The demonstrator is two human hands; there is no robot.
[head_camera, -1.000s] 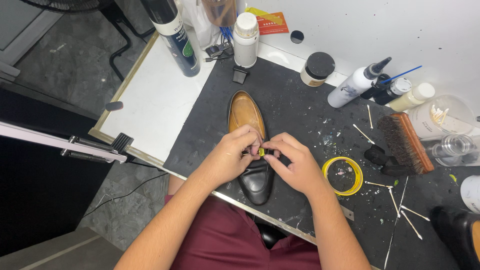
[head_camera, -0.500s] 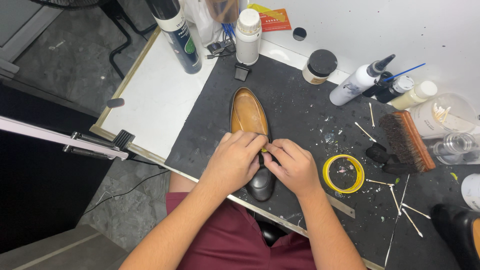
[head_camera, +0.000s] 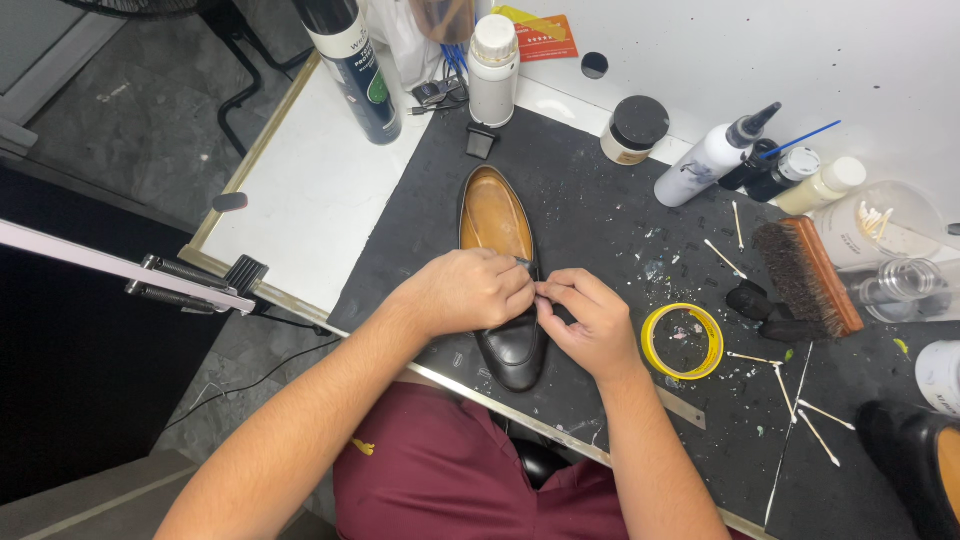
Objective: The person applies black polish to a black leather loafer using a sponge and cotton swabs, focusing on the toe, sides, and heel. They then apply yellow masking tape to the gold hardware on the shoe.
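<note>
A black mat (head_camera: 590, 215) covers most of the desk (head_camera: 300, 190), reaching its near edge. On the mat, toward its left edge, lies a black shoe (head_camera: 505, 290) with a tan lining, toe at the near edge, heel pointing away. Both hands meet over the shoe's middle. The left hand (head_camera: 470, 292) is curled, knuckles up, resting on the shoe. The right hand (head_camera: 590, 322) touches it, fingertips pinched together on something too small to tell. Right of the hands sits a yellow ring (head_camera: 683, 341); farther right a brush (head_camera: 805, 275), with swabs (head_camera: 790, 385) scattered along the near right edge.
</note>
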